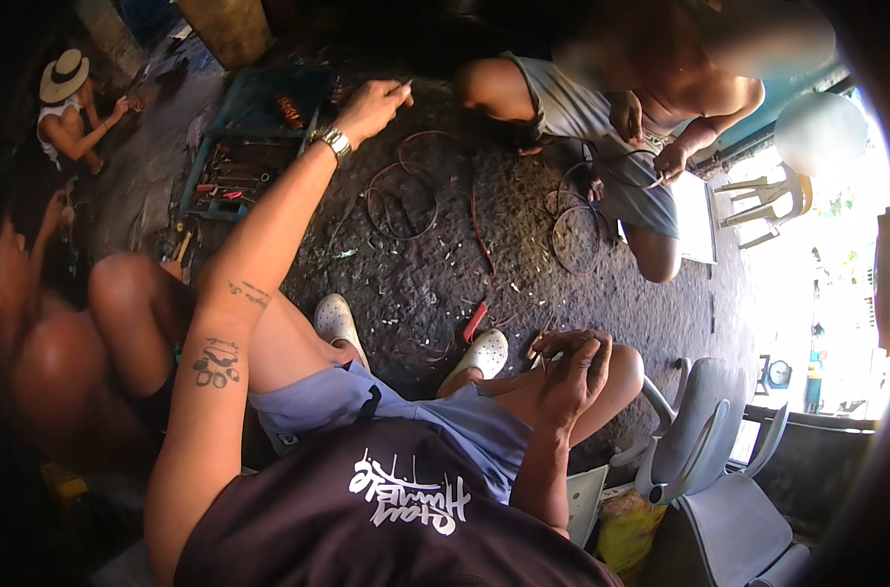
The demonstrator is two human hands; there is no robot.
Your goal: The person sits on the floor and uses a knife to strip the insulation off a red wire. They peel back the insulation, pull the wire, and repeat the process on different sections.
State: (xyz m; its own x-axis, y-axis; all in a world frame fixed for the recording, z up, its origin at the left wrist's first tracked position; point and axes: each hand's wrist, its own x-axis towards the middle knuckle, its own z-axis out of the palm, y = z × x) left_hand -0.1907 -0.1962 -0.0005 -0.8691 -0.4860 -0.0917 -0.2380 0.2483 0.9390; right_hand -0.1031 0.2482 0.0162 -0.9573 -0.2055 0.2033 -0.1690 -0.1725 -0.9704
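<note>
My left hand is stretched far out over the dark ground, wearing a metal wristwatch. Its fingers pinch the end of a thin wire. My right hand rests on my right knee with the fingers curled around a small thin pale piece; what it is stays unclear. Loops of reddish copper wire lie on the ground below my left hand. A red-handled tool lies beside my white clogs.
A blue toolbox with tools lies open at the far left. Opposite me a seated person handles wire, with more wire loops beside them. Another person crouches at my left, and one in a hat sits further off. Grey plastic chairs stand at my right.
</note>
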